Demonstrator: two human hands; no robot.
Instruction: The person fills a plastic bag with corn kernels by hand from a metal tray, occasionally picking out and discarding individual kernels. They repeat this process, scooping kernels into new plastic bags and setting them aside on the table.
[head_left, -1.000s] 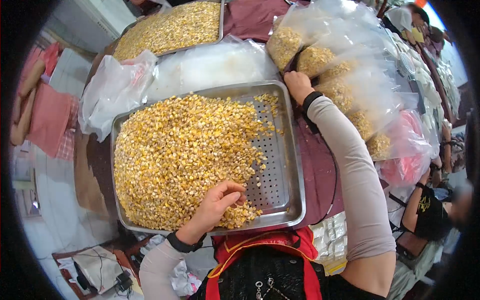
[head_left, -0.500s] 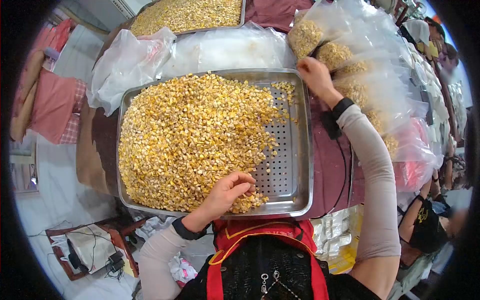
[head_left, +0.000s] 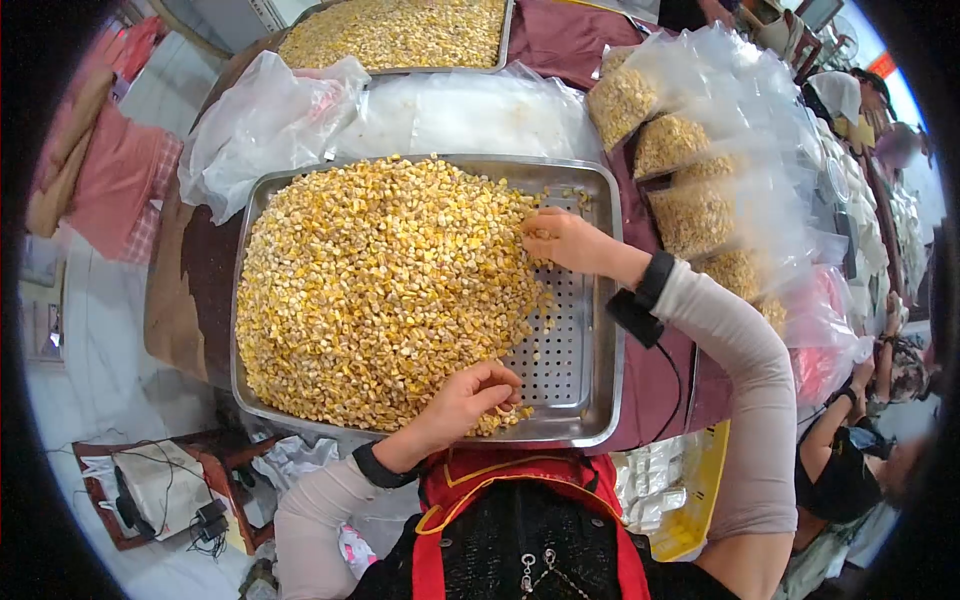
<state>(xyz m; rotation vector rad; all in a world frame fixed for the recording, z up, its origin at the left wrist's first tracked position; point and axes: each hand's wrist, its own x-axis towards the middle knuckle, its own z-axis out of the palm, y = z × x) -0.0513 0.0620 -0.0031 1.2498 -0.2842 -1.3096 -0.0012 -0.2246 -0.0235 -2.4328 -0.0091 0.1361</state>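
A perforated metal tray (head_left: 605,380) lies before me, heaped with yellow corn kernels (head_left: 380,290) on its left and middle. My right hand (head_left: 570,243) is at the right edge of the heap, its fingers curled around some kernels. Near the tray's front edge rests my left hand (head_left: 465,402), its thumb and fingers drawn together over the kernels. Whatever its fingertips may hold is hidden. Bare holes of the tray show between the two hands.
Several clear bags of corn (head_left: 690,215) stand along the right. Flat plastic bags (head_left: 440,112) and a crumpled bag (head_left: 270,125) lie behind the tray, before a second corn-filled tray (head_left: 400,35). A yellow crate (head_left: 708,490) holds white packets. Other people are at the right.
My right hand has moved from beside the corn bags down and left into the kernels in the tray. My left hand stays near the front edge.
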